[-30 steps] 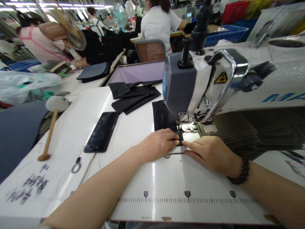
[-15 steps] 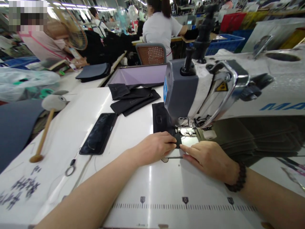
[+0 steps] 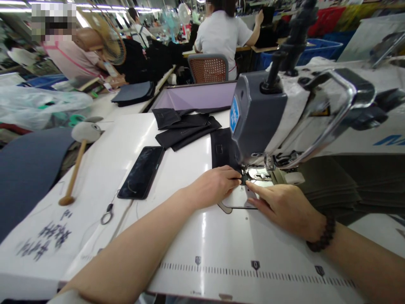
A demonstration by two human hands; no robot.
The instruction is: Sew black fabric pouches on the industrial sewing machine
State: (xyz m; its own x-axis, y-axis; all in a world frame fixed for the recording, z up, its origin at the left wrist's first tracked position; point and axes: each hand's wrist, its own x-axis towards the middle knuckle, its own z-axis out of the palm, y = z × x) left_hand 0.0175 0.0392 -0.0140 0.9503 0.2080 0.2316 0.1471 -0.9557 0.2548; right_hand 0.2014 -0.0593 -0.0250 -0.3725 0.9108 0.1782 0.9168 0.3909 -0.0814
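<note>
A black fabric piece lies flat under the sewing machine's head, with a small stitched rectangle on it. Its near end reaches the presser foot. My left hand rests to the left of the foot, closed, its bunched fingertips on the fabric's near end. From the right, my right hand touches the same end with a stretched index finger. The thumb lies apart below it on the metal plate, and the other fingers are partly hidden. A dark beaded bracelet circles the right wrist.
More black fabric pieces lie behind on the white table. A phone with a ring strap and a wooden-handled mallet-like tool are at left. Olive fabric is stacked under the machine arm. People sit at work beyond.
The black fabric has moved away from me under the presser foot, so less shows on the near side. Both hands have followed it slightly forward. The camera view has shifted a little.
</note>
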